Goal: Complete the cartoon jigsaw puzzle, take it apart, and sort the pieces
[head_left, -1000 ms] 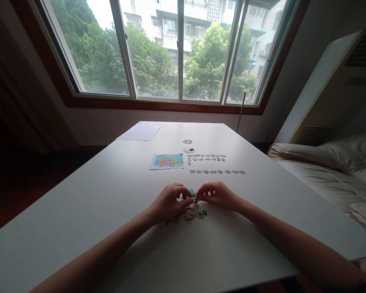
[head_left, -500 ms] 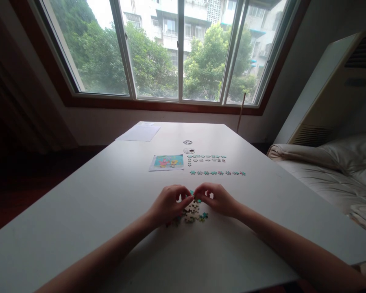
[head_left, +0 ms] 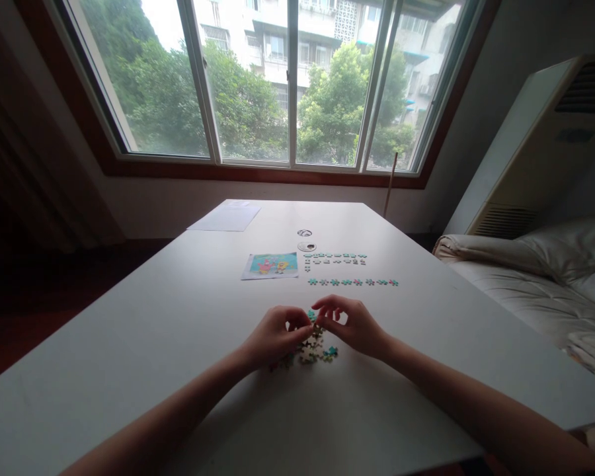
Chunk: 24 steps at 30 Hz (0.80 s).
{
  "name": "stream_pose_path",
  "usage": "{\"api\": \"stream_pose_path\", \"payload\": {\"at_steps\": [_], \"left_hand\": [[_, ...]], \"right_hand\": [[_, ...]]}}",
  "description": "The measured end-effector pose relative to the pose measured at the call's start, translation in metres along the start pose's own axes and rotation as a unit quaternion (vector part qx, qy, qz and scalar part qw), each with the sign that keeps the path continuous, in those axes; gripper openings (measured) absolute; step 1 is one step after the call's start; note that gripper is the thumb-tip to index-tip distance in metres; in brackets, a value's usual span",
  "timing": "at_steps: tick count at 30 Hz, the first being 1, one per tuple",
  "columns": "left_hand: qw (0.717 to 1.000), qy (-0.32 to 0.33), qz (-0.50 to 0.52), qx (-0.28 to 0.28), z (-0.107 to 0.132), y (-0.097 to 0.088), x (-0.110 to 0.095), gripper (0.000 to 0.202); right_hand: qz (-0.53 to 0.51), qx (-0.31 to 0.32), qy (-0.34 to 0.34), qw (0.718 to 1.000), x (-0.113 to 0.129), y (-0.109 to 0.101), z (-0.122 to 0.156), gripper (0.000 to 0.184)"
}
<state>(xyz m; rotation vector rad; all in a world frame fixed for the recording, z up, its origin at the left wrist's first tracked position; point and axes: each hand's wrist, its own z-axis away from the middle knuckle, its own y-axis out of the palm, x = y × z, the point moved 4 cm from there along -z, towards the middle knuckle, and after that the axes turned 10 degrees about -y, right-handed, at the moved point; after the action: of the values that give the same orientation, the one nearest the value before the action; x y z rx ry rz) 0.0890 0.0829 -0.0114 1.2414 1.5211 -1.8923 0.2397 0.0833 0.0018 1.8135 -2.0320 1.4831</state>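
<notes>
Lifted slightly, left hand [head_left: 274, 336] and right hand [head_left: 353, 325] fingers pinch a puzzle piece [head_left: 311, 316] above the pile [head_left: 313, 352]; its axis unreadable.

- A pile of puzzle pieces [head_left: 311, 350] lies on the table [head_left: 178, 330], near its front edge.
- The left hand [head_left: 272, 337] sits at the pile's 9 o'clock and the right hand [head_left: 354, 325] at its 2 o'clock; their fingertips meet over it.
- The picture card [head_left: 271, 265] lies at 11 o'clock from the pile.
- Two rows of pieces lie at 1 o'clock: the near row [head_left: 352, 282], and the far row [head_left: 334, 259] behind it.
- A sheet of paper [head_left: 225, 217] lies farther off at 11 o'clock.
- The bedding [head_left: 535, 284] lies off the table at 3 o'clock.
</notes>
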Motion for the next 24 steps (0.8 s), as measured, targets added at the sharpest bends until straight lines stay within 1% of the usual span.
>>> {"api": "stream_pose_path", "payload": {"at_steps": [3, 6, 9, 13, 17, 20, 22, 24], "left_hand": [[0.999, -0.005, 0.034, -0.017, -0.001, -0.002, -0.003, 0.023], [0.994, -0.037, 0.1, -0.037, -0.001, -0.005, -0.007, 0.022], [0.983, -0.081, 0.16, -0.035, 0.0, -0.004, -0.008, 0.022], [0.975, -0.097, 0.2, -0.022, 0.001, 0.0, -0.008, 0.022], [0.974, -0.095, 0.204, -0.011, 0.002, 0.002, -0.009, 0.024], [0.978, -0.082, 0.192, -0.009, 0.001, 0.001, -0.011, 0.026], [0.984, -0.067, 0.165, -0.006, 0.001, -0.002, -0.012, 0.027], [0.992, -0.041, 0.123, -0.009, 0.0, -0.005, -0.012, 0.028]], "right_hand": [[0.045, -0.036, -0.026, 0.998, 0.001, -0.007, 0.003, 0.014], [0.077, -0.049, -0.052, 0.994, 0.002, -0.011, 0.007, 0.011], [0.084, -0.05, -0.067, 0.993, 0.001, -0.012, 0.01, 0.01], [0.091, -0.058, -0.066, 0.992, 0.001, -0.013, 0.011, 0.009], [0.1, -0.073, -0.063, 0.99, 0.004, -0.015, 0.009, 0.009], [0.091, -0.075, -0.074, 0.99, 0.006, -0.016, 0.008, 0.01], [0.084, -0.077, -0.087, 0.99, 0.005, -0.018, 0.007, 0.01], [0.09, -0.098, -0.096, 0.986, 0.002, -0.024, 0.007, 0.009]]}}
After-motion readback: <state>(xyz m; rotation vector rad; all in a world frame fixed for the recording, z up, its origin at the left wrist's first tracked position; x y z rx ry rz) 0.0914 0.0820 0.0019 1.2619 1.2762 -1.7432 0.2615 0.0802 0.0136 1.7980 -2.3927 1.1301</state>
